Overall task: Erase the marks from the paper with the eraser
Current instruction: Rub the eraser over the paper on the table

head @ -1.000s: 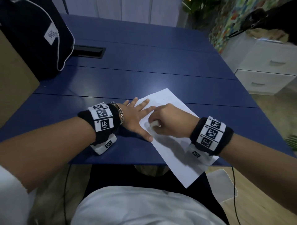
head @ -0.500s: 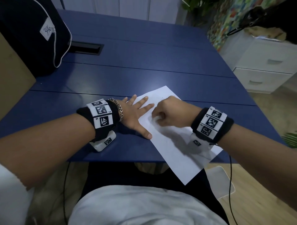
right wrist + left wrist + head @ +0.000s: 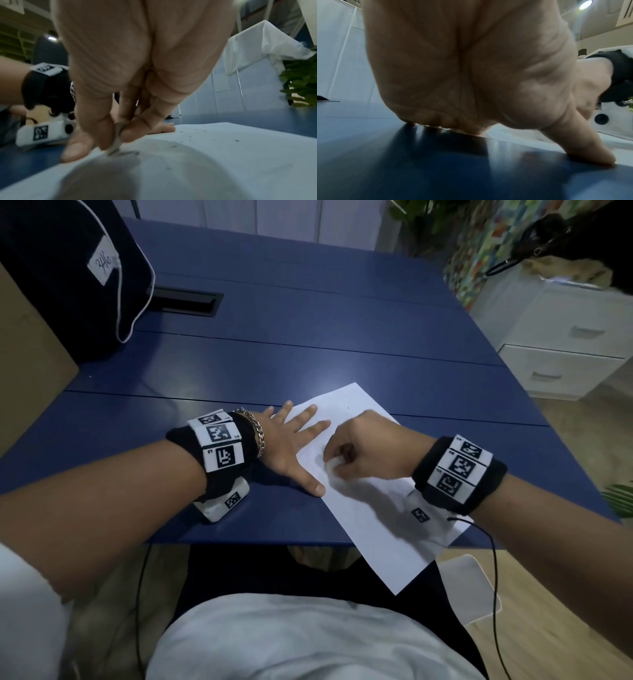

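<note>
A white sheet of paper point(image 3: 373, 505) lies slantwise on the blue table point(image 3: 308, 364), its near corner hanging over the front edge. My left hand point(image 3: 294, 446) lies flat with fingers spread, pressing the sheet's left edge. My right hand point(image 3: 356, 453) is curled over the paper and pinches a small pale eraser point(image 3: 115, 146) between thumb and fingers, its tip down on the paper point(image 3: 205, 155). A faint dark mark point(image 3: 127, 153) sits right at the eraser tip. In the left wrist view the left thumb point(image 3: 583, 150) rests at the paper's edge.
A dark bag with a white label point(image 3: 68, 268) stands at the table's back left beside a cardboard box point(image 3: 24, 361). A black cable slot point(image 3: 185, 299) is set into the tabletop. White drawers point(image 3: 565, 344) stand to the right. Dark eraser crumbs point(image 3: 197, 134) dot the sheet.
My right hand has rubbed back and forth over the paper: away from me, then back toward me and left. The left hand stayed pressed on the sheet.
</note>
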Demonstrator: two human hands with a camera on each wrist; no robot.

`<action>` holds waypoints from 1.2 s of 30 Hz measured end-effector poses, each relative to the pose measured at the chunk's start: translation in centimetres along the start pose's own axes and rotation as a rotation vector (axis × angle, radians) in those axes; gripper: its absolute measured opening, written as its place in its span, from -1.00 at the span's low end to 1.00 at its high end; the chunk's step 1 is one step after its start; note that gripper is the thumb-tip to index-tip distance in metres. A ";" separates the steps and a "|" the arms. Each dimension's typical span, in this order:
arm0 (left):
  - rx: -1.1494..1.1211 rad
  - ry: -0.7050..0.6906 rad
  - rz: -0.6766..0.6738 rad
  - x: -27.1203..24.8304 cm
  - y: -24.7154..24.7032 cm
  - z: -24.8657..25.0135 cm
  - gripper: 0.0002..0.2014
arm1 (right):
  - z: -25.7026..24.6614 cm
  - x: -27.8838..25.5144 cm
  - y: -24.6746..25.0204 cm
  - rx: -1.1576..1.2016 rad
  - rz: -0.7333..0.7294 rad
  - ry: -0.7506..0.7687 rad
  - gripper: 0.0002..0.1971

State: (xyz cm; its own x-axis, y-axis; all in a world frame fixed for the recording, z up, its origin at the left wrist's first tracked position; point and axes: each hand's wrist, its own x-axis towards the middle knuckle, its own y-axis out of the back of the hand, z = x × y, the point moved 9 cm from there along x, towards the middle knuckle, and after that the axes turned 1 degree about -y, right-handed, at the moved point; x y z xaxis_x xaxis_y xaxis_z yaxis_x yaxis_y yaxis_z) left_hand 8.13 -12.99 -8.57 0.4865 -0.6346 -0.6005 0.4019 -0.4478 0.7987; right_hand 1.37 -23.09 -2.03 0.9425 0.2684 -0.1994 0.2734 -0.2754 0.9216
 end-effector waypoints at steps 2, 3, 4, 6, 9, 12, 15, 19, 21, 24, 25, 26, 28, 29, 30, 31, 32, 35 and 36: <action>0.000 0.002 -0.007 0.1 0.0 0.0 0.41 | -0.4 -0.6 -0.6 0.079 -0.132 -0.011 -0.84; -0.002 0.002 -0.010 0.1 0.0 0.0 0.42 | -0.3 -0.6 -0.6 0.095 -0.156 -0.019 -0.82; -0.003 0.001 -0.011 0.2 -0.1 0.0 0.42 | -0.1 -0.3 -0.2 0.088 -0.134 -0.019 -0.82; -0.002 -0.004 -0.008 0.2 -0.1 0.0 0.42 | 0.3 0.7 0.6 0.026 -0.003 -0.014 -0.80; 0.002 -0.004 -0.011 0.2 -0.1 0.0 0.41 | 0.3 0.6 0.7 0.029 0.053 -0.011 -0.79; 0.001 -0.002 -0.011 0.4 -0.1 -0.1 0.42 | -0.3 -1.1 -0.8 0.078 -0.184 -0.018 -0.81; 0.009 -0.006 -0.006 0.6 -0.1 -0.1 0.42 | 0.5 -1.0 -0.2 0.051 -0.134 -0.043 -0.80; 0.013 0.002 0.009 0.4 0.0 -0.1 0.40 | 2.3 -0.7 1.0 -0.011 0.072 -0.099 -0.84; 0.005 -0.020 0.040 0.3 0.3 0.2 0.36 | 2.0 -1.1 0.9 -0.023 0.088 -0.091 -0.87; -0.017 -0.077 0.084 0.0 0.9 1.0 0.19 | 1.3 -1.3 0.9 -0.075 0.100 -0.077 -0.94; -0.023 -0.078 0.084 0.0 1.0 1.1 0.14 | 1.1 -1.4 0.9 -0.092 0.109 -0.079 -0.93; -0.028 -0.074 0.081 0.0 1.1 1.0 0.12 | 0.8 -1.5 0.7 -0.107 0.113 -0.073 -0.91; -0.034 -0.065 0.080 -0.1 1.0 0.9 0.15 | -0.3 -2.3 -0.3 -0.114 0.067 -0.031 -0.91; -0.033 -0.061 0.079 -0.1 0.9 0.9 0.16 | -1.1 -2.9 -1.0 -0.105 0.017 0.007 -0.93; -0.032 -0.057 0.078 -0.1 0.8 0.8 0.15 | -1.8 -3.5 -1.6 -0.098 -0.039 0.037 -0.94; -0.031 -0.055 0.076 -0.2 0.8 0.7 0.14 | -1.9 -3.9 -1.8 -0.104 -0.076 0.046 -0.93; -0.027 -0.054 0.073 -0.2 0.8 0.7 0.14 | -1.5 -4.0 -1.5 -0.122 -0.072 0.027 -0.92; -0.021 -0.049 0.066 -0.3 0.8 0.9 0.14 | 0.7 -3.6 0.2 -0.175 0.057 -0.091 -0.87; -0.012 -0.047 0.066 -0.3 0.8 0.9 0.14 | 0.9 -3.7 0.3 -0.175 0.083 -0.102 -0.86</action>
State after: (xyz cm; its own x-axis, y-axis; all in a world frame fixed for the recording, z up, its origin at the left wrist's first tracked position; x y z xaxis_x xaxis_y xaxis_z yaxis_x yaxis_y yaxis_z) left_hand 7.62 -13.70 -7.68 0.4756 -0.6913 -0.5439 0.3795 -0.3966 0.8359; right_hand -1.86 -24.96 -1.35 0.9773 0.1546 -0.1446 0.1646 -0.1256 0.9783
